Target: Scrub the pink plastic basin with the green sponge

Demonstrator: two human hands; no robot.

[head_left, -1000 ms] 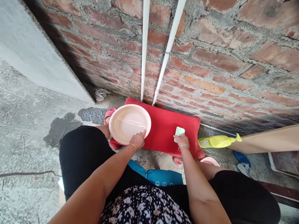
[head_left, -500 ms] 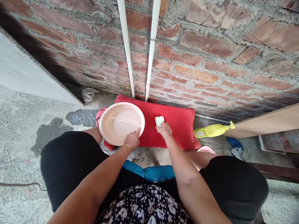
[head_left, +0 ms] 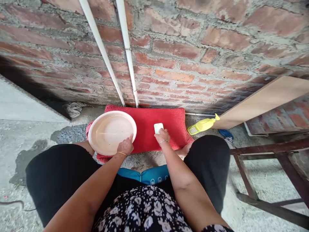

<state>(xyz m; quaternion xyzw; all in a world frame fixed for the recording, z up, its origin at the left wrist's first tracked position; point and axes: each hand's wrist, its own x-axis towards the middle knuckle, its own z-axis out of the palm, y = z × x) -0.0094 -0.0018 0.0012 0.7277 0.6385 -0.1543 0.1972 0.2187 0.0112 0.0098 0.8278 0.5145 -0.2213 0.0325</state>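
A pale basin [head_left: 111,113] with water in it stands on the left part of a red mat [head_left: 160,112]. My left hand [head_left: 125,146] grips the basin's near right rim, fingers over the inner side. On the middle of the mat my right hand [head_left: 162,136] is closed around a pale green scrub brush [head_left: 158,126], which looks like a flat rounded block from above. Its underside is hidden against the mat. The palm and fingers cover its near end.
A yellow pump bottle [head_left: 202,125] lies tilted by the mat's right end. Behind the mat, two white pipes [head_left: 129,61] run down the brick wall [head_left: 173,51]. A tan board [head_left: 256,103] leans at right, near a dark frame [head_left: 270,148]. Grey cloth [head_left: 73,109] lies at left.
The view has shifted to the right, showing more of the dark frame. My right knee has swung inward. Both hands keep hold of the basin and the scrub brush.
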